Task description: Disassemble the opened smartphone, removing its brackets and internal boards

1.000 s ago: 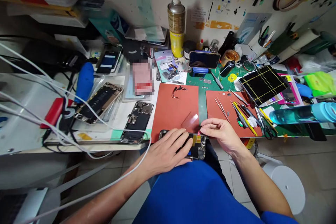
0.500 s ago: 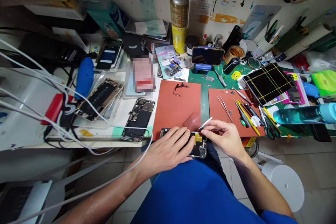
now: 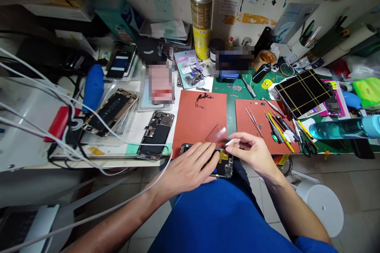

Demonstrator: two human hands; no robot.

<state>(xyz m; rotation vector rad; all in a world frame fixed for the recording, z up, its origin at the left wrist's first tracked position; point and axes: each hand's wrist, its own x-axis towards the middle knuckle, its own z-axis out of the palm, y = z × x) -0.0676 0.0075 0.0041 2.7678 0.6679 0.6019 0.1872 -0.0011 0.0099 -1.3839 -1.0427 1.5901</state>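
An opened phone lies at the table's front edge, close to my body, with its dark inside and a yellow patch showing. My left hand grips it, fingers spread across its top and covering much of it. At the phone's far right edge my right hand pinches a small, thin white piece; I cannot tell whether this is a strip or a tool tip. Just beyond the fingers, a clear plastic film stands over the red-brown mat. A dark flex cable rests on that mat's far part.
Left of the mat lies another opened phone. A white cable loops over the table and my left forearm. On the right mat are tweezers, screwdrivers and scissors. A water bottle lies at far right.
My right hand has shifted slightly left and turned the white piece, which now shows shorter. The clear film has tilted and catches more light. My left hand stays on the phone.
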